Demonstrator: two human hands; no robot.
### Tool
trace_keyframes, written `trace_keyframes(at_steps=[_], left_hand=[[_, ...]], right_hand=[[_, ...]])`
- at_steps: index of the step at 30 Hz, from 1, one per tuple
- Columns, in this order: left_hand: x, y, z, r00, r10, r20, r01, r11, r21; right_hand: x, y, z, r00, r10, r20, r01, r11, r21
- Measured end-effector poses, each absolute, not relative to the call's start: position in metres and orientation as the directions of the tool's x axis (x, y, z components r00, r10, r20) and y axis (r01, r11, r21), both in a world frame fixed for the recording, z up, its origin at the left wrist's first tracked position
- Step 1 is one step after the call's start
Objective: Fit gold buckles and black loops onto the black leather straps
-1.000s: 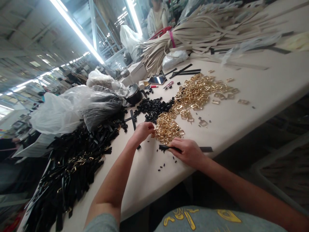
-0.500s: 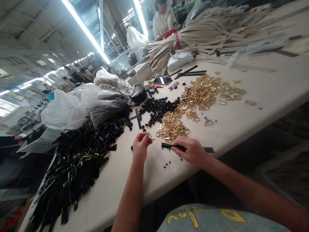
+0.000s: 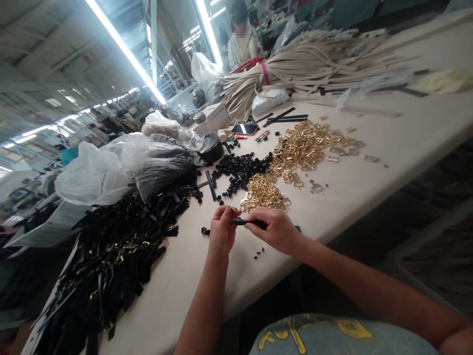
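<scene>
My left hand [image 3: 222, 228] pinches a small gold buckle [image 3: 233, 209], which its fingers partly cover. From the other side my right hand [image 3: 276, 228] grips a short black strap [image 3: 240, 222], its end reaching the left fingertips at the buckle. Whether the strap passes through the buckle I cannot tell. Just beyond the hands lies a heap of gold buckles [image 3: 301, 150], and beside it a pile of small black loops [image 3: 242, 170]. A few tiny black bits [image 3: 258, 254] lie on the table near my right wrist.
Black straps with buckles [image 3: 121, 261] are heaped along the table's left side, below plastic bags [image 3: 121, 162]. A black lidded pot [image 3: 212, 148], a phone [image 3: 244, 128] and bundled beige strips [image 3: 295, 64] are farther back. A person [image 3: 242, 44] is at the far end.
My hands have come together: the black strap in my right hand has moved left to the buckle in my left hand. The camera view has shifted slightly.
</scene>
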State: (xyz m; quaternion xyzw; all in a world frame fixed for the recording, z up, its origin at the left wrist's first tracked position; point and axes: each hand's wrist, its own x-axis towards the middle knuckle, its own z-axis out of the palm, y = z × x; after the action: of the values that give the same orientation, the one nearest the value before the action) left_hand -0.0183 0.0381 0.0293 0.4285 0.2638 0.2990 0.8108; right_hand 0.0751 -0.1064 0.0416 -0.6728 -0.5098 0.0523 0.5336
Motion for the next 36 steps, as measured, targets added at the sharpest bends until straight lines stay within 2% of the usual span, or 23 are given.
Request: trace_keyframes(at_steps=[7, 12, 16, 22, 26, 31, 36], left_hand=[[-0.018, 0.035, 0.037, 0.651, 0.747, -0.134, -0.319, 0.430, 0.845], [-0.019, 0.031, 0.040, 0.640, 0.762, -0.094, -0.305, 0.364, 0.880], [-0.019, 0.027, 0.039, 0.655, 0.755, -0.022, -0.340, 0.321, 0.884], [-0.018, 0.025, 0.037, 0.609, 0.792, 0.030, -0.384, 0.261, 0.886], [-0.016, 0.025, 0.036, 0.652, 0.753, -0.096, -0.342, 0.404, 0.849], [-0.016, 0.028, 0.034, 0.707, 0.626, -0.331, -0.235, 0.648, 0.724], [-0.016, 0.029, 0.033, 0.724, 0.577, -0.379, -0.165, 0.677, 0.717]], right_hand=[[0.075, -0.106, 0.045, 0.468, 0.712, 0.523, 0.688, 0.077, -0.722], [0.086, -0.105, 0.043, 0.529, 0.627, 0.572, 0.698, 0.063, -0.714], [0.089, -0.101, 0.039, 0.559, 0.623, 0.547, 0.695, 0.009, -0.719], [0.080, -0.095, 0.034, 0.553, 0.642, 0.531, 0.684, 0.014, -0.729], [0.078, -0.095, 0.032, 0.499, 0.657, 0.565, 0.748, 0.003, -0.664], [0.080, -0.099, 0.027, 0.408, 0.657, 0.635, 0.866, -0.057, -0.497], [0.081, -0.101, 0.024, 0.388, 0.649, 0.654, 0.891, -0.083, -0.447]])
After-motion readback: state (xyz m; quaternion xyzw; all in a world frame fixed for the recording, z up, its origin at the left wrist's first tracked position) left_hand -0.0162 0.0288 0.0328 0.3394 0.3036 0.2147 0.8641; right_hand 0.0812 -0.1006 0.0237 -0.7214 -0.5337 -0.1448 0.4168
